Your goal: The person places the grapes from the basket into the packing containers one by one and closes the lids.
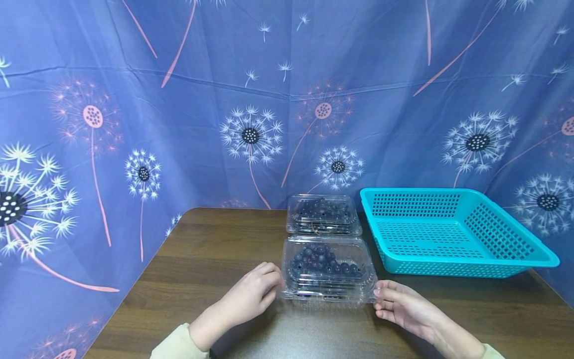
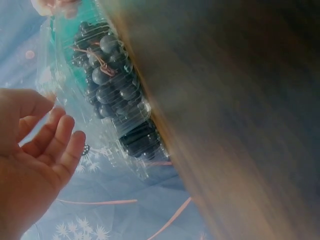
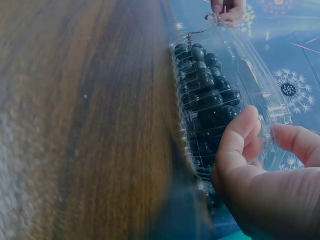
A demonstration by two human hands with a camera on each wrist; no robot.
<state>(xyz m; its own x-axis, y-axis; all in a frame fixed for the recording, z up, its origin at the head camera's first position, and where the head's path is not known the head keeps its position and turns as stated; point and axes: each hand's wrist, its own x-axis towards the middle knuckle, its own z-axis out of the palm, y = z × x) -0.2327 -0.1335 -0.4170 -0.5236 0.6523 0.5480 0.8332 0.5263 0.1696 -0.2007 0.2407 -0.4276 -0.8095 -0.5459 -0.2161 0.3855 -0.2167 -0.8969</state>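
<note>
A transparent plastic clamshell box [image 1: 329,269] of dark grapes [image 1: 316,257] stands near the middle of the table. At its front left corner my left hand [image 1: 253,291] pinches the plastic edge between thumb and fingers. My right hand [image 1: 405,306] holds the front right corner in the same way, its thumb and fingers on either side of the edge. The right wrist view shows grapes [image 3: 202,90] and a stem through the ribbed wall, beside my right hand [image 3: 270,170]. In the left wrist view, my left hand [image 2: 40,145] is by the lid's edge.
Directly behind stands a second transparent box [image 1: 324,214] with dark grapes. A turquoise perforated basket [image 1: 448,264] sits at the right of the wooden table [image 1: 215,239]. A blue dandelion-print cloth [image 1: 193,129] hangs at the table's back edge.
</note>
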